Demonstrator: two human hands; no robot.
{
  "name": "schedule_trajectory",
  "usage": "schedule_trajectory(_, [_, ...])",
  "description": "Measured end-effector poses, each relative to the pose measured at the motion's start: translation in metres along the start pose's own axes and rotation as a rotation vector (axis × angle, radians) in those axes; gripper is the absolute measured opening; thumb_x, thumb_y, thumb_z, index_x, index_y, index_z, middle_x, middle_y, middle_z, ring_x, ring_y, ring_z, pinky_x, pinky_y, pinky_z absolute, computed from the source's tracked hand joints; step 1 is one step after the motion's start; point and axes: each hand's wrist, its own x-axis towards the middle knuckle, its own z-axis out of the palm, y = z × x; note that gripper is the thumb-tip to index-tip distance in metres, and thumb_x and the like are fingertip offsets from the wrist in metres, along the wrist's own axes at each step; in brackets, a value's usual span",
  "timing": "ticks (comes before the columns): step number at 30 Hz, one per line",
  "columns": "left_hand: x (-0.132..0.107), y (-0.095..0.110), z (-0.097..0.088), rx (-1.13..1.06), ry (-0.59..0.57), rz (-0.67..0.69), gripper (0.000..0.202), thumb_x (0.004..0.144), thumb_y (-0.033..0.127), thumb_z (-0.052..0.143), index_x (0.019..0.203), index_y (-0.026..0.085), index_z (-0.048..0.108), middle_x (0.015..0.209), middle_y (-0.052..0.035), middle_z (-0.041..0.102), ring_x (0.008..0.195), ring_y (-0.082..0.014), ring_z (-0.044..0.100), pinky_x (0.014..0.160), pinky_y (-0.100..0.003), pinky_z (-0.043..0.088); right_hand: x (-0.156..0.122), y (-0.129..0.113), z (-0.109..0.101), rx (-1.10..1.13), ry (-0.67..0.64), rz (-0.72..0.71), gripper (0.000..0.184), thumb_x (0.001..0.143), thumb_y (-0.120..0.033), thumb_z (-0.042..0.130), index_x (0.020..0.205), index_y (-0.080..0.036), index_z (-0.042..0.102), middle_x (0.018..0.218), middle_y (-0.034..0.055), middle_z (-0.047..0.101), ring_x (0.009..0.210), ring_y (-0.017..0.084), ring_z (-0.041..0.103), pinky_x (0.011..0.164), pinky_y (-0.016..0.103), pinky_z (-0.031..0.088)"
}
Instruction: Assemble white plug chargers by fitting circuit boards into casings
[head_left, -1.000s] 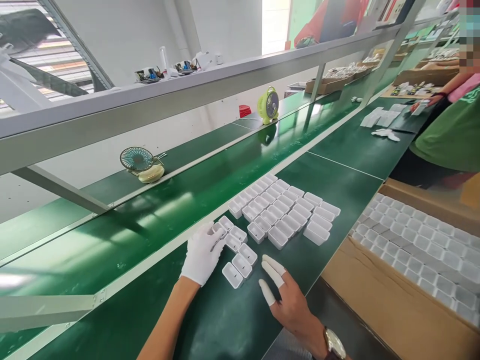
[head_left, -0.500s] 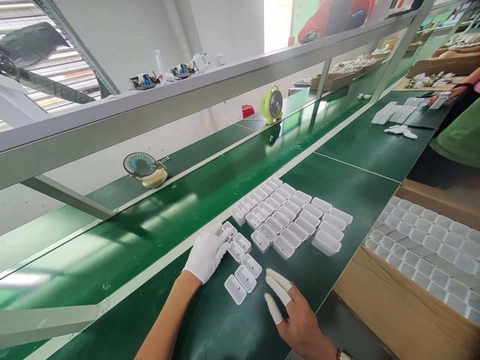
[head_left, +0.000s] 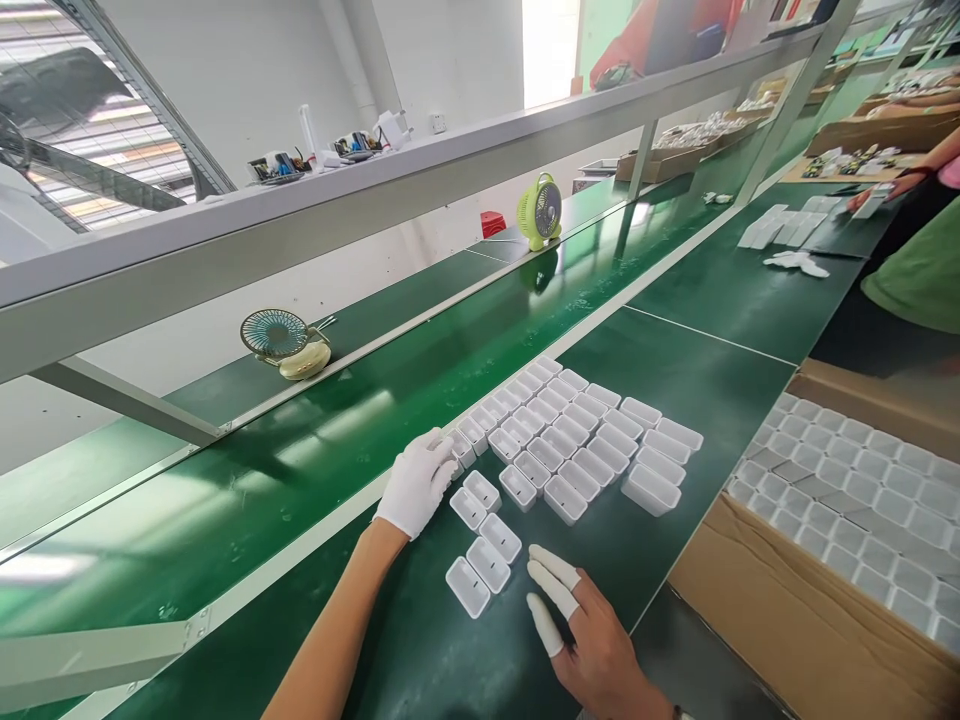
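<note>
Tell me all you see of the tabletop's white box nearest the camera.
The white box is rectangular with rounded corners, apparently translucent plastic, open side up, with a small dark mark inside. It sits on the green tabletop, its long side facing a neighbouring box. Neither left hand nor right hand touches it.

The cardboard box (head_left: 806, 605) runs off the right edge, as does the green shirt (head_left: 919, 280) beyond it. Beside the box, the right hand (head_left: 592, 640) runs out of view near the wrist; farther from it, the left hand (head_left: 416, 485) partly hides a tub (head_left: 463, 453). Pieces (head_left: 855, 162) far beyond the box are too small to identify.
</note>
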Motion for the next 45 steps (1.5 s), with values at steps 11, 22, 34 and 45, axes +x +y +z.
schedule_trajectory(11, [-0.061, 0.072, -0.012, -0.164, -0.266, 0.047, 0.042, 0.082, 0.043, 0.074, 0.12, 0.03, 0.061, 0.106, -0.0054, 0.067, 0.085, -0.0258, 0.063, 0.071, -0.036, 0.044, 0.006, -0.003, -0.006, 0.021, -0.042, -0.012, 0.043, 0.093, -0.011, 0.057, 0.136, -0.018, 0.056, 0.119, 0.0169, 0.071, 0.12, 0.032, 0.067, 0.099, 0.057, 0.061])
schedule_trajectory(22, [-0.04, 0.071, -0.004, -0.147, -0.243, -0.035, 0.033, 0.097, 0.054, 0.055, 0.108, 0.023, 0.056, 0.113, -0.0069, 0.063, 0.095, -0.0267, 0.061, 0.08, -0.038, 0.046, 0.015, -0.008, -0.01, 0.002, -0.01, -0.028, 0.045, 0.096, -0.01, 0.057, 0.14, -0.013, 0.053, 0.124, 0.0189, 0.069, 0.12, 0.03, 0.066, 0.096, 0.052, 0.062])
schedule_trajectory(34, [-0.031, 0.066, 0.01, -0.183, -0.197, -0.057, 0.046, 0.101, 0.049, 0.051, 0.138, 0.023, 0.051, 0.137, -0.0126, 0.058, 0.125, -0.0324, 0.057, 0.105, -0.047, 0.046, 0.014, -0.006, -0.009, -0.018, -0.002, -0.046, 0.023, 0.095, -0.011, 0.057, 0.116, -0.015, 0.063, 0.117, 0.0174, 0.07, 0.119, 0.029, 0.067, 0.097, 0.051, 0.062])
schedule_trajectory(45, [-0.089, 0.084, -0.009, -0.069, -0.209, -0.072, 0.066, 0.082, 0.041, 0.077, 0.143, 0.033, 0.052, 0.152, -0.0046, 0.051, 0.134, -0.0331, 0.051, 0.108, -0.049, 0.046, 0.007, -0.002, -0.004, 0.027, -0.105, -0.035, 0.043, 0.09, -0.005, 0.053, 0.131, -0.015, 0.06, 0.121, 0.0163, 0.07, 0.117, 0.03, 0.066, 0.102, 0.057, 0.058])
